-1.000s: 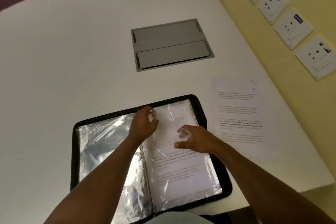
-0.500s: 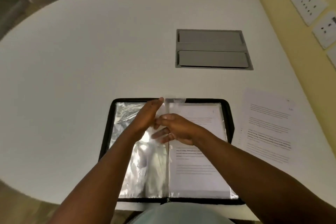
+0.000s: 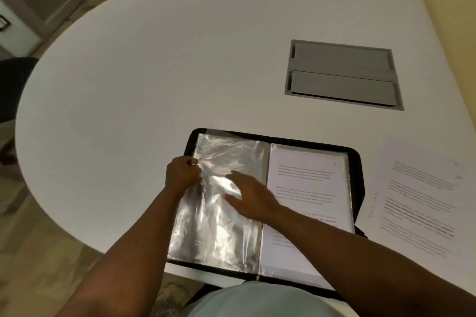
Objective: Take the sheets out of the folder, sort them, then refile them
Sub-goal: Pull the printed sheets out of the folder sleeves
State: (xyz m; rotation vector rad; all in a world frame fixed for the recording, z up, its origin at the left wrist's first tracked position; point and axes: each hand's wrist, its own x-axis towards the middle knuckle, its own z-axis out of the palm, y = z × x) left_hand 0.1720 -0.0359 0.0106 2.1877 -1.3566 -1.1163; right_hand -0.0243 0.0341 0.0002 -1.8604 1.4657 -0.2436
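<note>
While the black zip folder (image 3: 356, 159) lies open at the near edge of the white table (image 3: 154, 72), your left hand (image 3: 182, 173) curls at the left edge of the clear plastic sleeve (image 3: 219, 226), fingers bunched and pinching the film. Your right hand (image 3: 248, 197) lies flat on the same sleeve, fingers straight and spread, reaching in from the right across the spine. The sleeve is crinkled and glares with reflected light. On the folder's right half, a printed sheet (image 3: 307, 177) sits under plastic, your right forearm crossing its near part. A loose printed sheet (image 3: 419, 195) lies on the table just right of the folder. A grey cable hatch (image 3: 342, 73) is set into the tabletop, farther off.
</note>
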